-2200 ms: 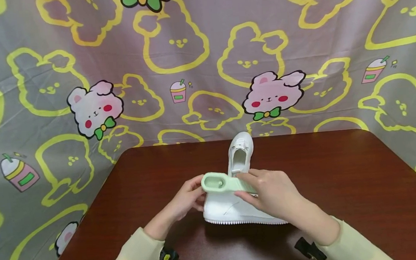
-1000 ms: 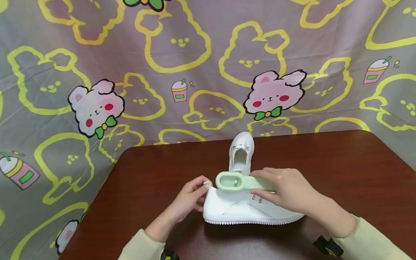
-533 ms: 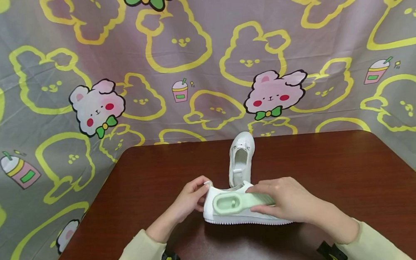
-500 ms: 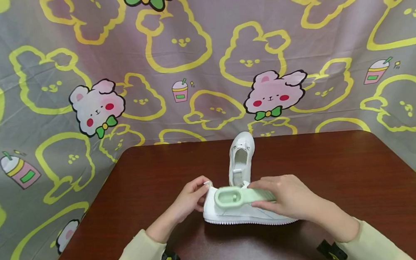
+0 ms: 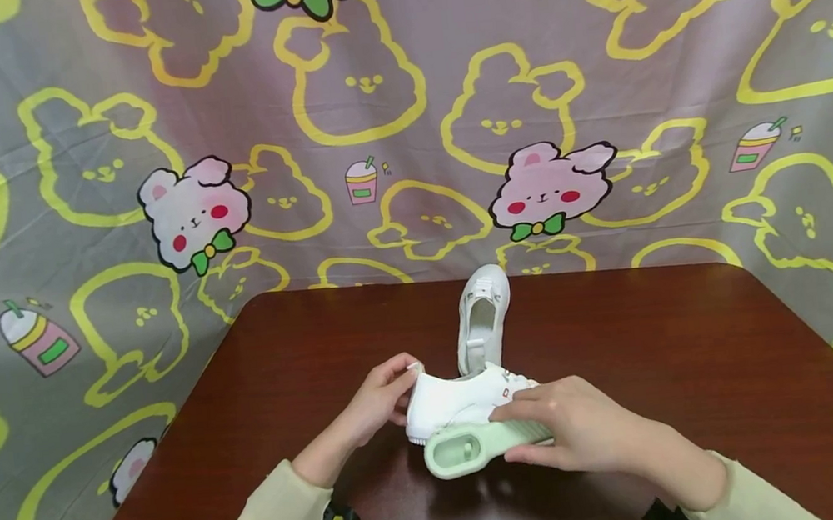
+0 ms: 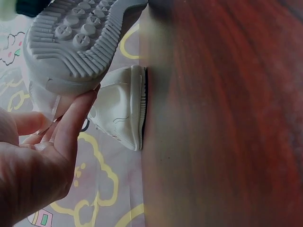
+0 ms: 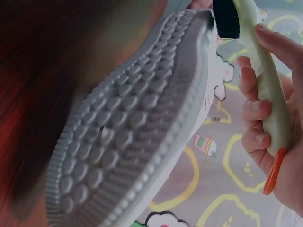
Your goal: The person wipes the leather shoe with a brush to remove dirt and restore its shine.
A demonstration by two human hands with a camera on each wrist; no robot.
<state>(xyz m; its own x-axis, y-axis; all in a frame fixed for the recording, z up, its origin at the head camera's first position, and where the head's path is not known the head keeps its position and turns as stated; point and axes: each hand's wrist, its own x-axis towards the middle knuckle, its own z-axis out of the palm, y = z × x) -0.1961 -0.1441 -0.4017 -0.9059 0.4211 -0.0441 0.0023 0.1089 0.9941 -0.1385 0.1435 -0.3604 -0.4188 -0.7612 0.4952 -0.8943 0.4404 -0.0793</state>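
Observation:
My left hand (image 5: 380,393) pinches the heel of a white sneaker (image 5: 438,404), held side-on with its toe toward the right. In the left wrist view, thumb and fingers close on the heel below the ribbed sole (image 6: 71,61). A pale green brush (image 5: 490,437) lies along the sneaker's near lower side, gripped round its handle by my right hand (image 5: 579,424). The right wrist view shows its dark bristles (image 7: 226,19) turned toward the shoe's side, and an orange loop (image 7: 272,172) at the handle's end. The brush and right hand cover the toe in the head view.
A second white sneaker (image 5: 490,282) stands behind the held one, toe toward the back edge of the dark red-brown table (image 5: 303,338). A patterned grey cloth (image 5: 403,43) hangs behind the table and at its sides.
The brush in my right hand has passed from the sneaker's upper rim down its side to the sole edge, toward me. My left hand keeps its place at the heel.

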